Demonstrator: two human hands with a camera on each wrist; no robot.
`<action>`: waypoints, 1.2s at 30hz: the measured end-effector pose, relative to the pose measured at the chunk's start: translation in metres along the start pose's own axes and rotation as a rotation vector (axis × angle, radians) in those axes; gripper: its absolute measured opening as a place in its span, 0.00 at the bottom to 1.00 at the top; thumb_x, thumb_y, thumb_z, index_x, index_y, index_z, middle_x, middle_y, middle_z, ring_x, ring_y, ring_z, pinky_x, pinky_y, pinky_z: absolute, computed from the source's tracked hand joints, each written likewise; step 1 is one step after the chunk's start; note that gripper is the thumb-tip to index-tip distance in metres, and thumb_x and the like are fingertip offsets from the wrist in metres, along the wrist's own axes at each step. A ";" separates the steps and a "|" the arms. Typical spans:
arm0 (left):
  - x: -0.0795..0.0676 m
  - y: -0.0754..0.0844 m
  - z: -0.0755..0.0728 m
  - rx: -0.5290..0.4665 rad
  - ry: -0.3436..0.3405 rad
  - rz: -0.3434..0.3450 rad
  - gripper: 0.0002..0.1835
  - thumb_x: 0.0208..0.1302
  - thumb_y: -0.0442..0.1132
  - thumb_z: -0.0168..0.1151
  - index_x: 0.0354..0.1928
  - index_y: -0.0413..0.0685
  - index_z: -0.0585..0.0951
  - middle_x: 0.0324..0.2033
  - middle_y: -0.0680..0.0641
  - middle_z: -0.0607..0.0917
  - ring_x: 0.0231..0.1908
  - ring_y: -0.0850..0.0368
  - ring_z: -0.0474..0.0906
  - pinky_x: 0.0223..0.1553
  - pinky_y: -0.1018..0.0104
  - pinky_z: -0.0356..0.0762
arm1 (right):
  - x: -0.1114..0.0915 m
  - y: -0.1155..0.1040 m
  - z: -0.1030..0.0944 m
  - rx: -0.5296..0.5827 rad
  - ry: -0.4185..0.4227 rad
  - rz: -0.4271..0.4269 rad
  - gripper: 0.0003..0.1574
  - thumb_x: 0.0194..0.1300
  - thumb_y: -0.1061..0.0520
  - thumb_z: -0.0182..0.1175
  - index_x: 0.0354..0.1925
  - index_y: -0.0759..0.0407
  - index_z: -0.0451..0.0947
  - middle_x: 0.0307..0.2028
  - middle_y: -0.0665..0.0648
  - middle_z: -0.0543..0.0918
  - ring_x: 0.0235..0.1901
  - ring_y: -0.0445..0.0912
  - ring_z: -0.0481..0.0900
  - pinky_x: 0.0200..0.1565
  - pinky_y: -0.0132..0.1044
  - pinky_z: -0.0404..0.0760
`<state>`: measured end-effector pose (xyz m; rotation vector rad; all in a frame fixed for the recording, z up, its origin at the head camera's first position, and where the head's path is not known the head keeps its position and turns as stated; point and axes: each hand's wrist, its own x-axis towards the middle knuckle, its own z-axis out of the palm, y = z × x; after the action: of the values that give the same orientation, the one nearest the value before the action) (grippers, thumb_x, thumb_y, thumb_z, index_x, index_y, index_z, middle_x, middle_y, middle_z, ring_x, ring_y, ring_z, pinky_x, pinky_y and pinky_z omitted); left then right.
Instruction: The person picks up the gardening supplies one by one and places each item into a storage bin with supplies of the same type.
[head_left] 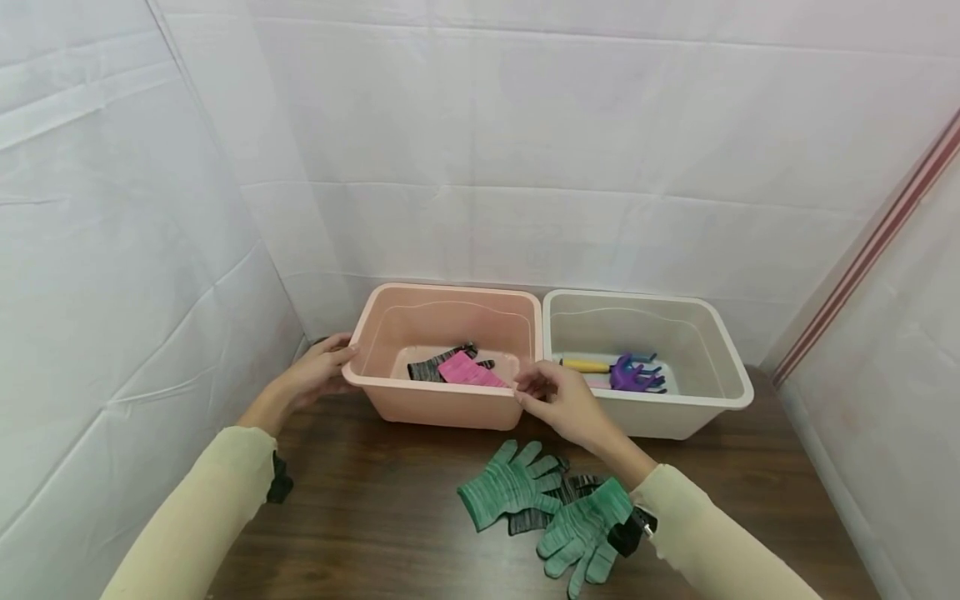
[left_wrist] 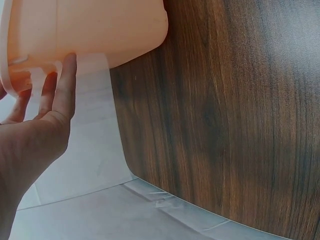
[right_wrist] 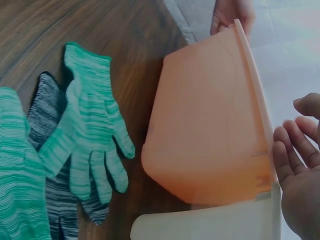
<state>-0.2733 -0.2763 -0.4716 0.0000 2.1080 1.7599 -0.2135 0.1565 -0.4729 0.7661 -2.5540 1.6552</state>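
A pink bin (head_left: 442, 404) stands on the table with a black-and-grey knit glove (head_left: 425, 369) and a pink glove (head_left: 467, 369) inside. At its left end, my left hand (head_left: 318, 371) holds the rim; in the left wrist view its fingers (left_wrist: 64, 92) lie against the outer wall beneath the rim. My right hand (head_left: 558, 400) is at the bin's front right corner, fingers loosely bent, thumb apart, nothing held. Below it on the table lie green gloves (head_left: 510, 482) (right_wrist: 92, 120) overlapping dark grey ones (head_left: 528, 521).
A white bin (head_left: 652, 421) stands against the pink bin's right side. In it are a purple hand-shaped rake (head_left: 630, 377) and a yellow handle (head_left: 585, 365). White sheeting (head_left: 480, 225) hangs behind and at both sides of the brown table (head_left: 360, 500).
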 end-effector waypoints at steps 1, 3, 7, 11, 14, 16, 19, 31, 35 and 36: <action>0.000 0.000 0.000 0.002 0.001 -0.003 0.35 0.87 0.46 0.45 0.85 0.40 0.48 0.77 0.28 0.60 0.66 0.41 0.74 0.65 0.38 0.77 | -0.002 0.001 0.000 -0.001 -0.001 0.004 0.10 0.71 0.62 0.71 0.50 0.59 0.85 0.43 0.55 0.87 0.41 0.48 0.85 0.46 0.41 0.87; 0.000 0.001 0.000 -0.002 0.001 -0.006 0.35 0.87 0.45 0.45 0.85 0.40 0.48 0.77 0.28 0.60 0.67 0.40 0.73 0.66 0.38 0.77 | -0.005 0.001 0.000 0.004 -0.001 0.003 0.10 0.71 0.63 0.70 0.50 0.59 0.84 0.43 0.55 0.87 0.42 0.48 0.85 0.47 0.42 0.87; 0.001 0.001 0.000 -0.007 0.008 -0.013 0.35 0.87 0.45 0.45 0.85 0.40 0.48 0.77 0.28 0.61 0.71 0.34 0.67 0.67 0.37 0.75 | -0.010 0.002 0.001 -0.010 -0.008 -0.006 0.10 0.71 0.64 0.70 0.49 0.58 0.84 0.43 0.54 0.87 0.42 0.48 0.85 0.47 0.42 0.88; 0.000 0.002 0.000 0.004 0.011 -0.018 0.34 0.87 0.46 0.44 0.85 0.40 0.48 0.77 0.28 0.61 0.72 0.33 0.67 0.68 0.36 0.74 | -0.016 0.003 0.004 -0.040 -0.034 -0.003 0.10 0.71 0.63 0.70 0.50 0.56 0.84 0.42 0.52 0.87 0.42 0.46 0.85 0.46 0.39 0.88; 0.000 0.002 0.000 0.010 0.012 -0.018 0.34 0.87 0.46 0.44 0.84 0.40 0.49 0.77 0.27 0.61 0.71 0.33 0.67 0.67 0.36 0.74 | -0.021 0.004 0.007 -0.056 -0.049 0.008 0.10 0.72 0.62 0.70 0.50 0.55 0.84 0.42 0.49 0.87 0.42 0.45 0.84 0.47 0.39 0.88; 0.000 0.002 -0.001 0.010 0.012 -0.019 0.34 0.87 0.46 0.44 0.84 0.40 0.49 0.77 0.27 0.61 0.72 0.32 0.67 0.67 0.36 0.74 | -0.023 0.007 0.009 -0.065 -0.060 0.002 0.11 0.72 0.62 0.70 0.50 0.54 0.84 0.42 0.48 0.87 0.42 0.44 0.85 0.47 0.41 0.88; -0.001 0.001 -0.001 0.008 0.011 -0.021 0.34 0.87 0.46 0.44 0.84 0.40 0.49 0.77 0.27 0.61 0.70 0.35 0.70 0.67 0.36 0.74 | -0.025 0.012 0.012 -0.075 -0.080 0.001 0.11 0.72 0.61 0.70 0.51 0.53 0.84 0.43 0.49 0.87 0.42 0.44 0.84 0.48 0.44 0.88; 0.000 -0.001 -0.001 0.004 0.003 -0.006 0.35 0.87 0.47 0.46 0.84 0.41 0.50 0.77 0.28 0.62 0.57 0.54 0.80 0.66 0.38 0.77 | -0.036 0.037 0.022 -0.132 -0.132 -0.067 0.14 0.72 0.59 0.70 0.54 0.58 0.85 0.47 0.56 0.87 0.44 0.45 0.86 0.47 0.43 0.89; 0.002 -0.003 -0.002 0.003 0.001 -0.003 0.35 0.87 0.47 0.46 0.85 0.41 0.49 0.77 0.28 0.61 0.58 0.52 0.79 0.66 0.37 0.76 | -0.040 0.046 0.026 -0.140 -0.135 -0.032 0.15 0.70 0.60 0.72 0.54 0.55 0.85 0.46 0.55 0.87 0.45 0.47 0.86 0.48 0.43 0.89; 0.003 -0.003 -0.002 0.003 0.001 -0.004 0.35 0.87 0.47 0.46 0.85 0.41 0.49 0.77 0.28 0.61 0.59 0.52 0.79 0.66 0.37 0.76 | -0.041 0.049 0.027 -0.140 -0.136 -0.019 0.15 0.70 0.60 0.72 0.54 0.54 0.85 0.46 0.54 0.87 0.45 0.48 0.86 0.48 0.43 0.89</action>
<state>-0.2753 -0.2780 -0.4752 -0.0037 2.1102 1.7545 -0.1899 0.1651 -0.5378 0.9180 -2.7085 1.4474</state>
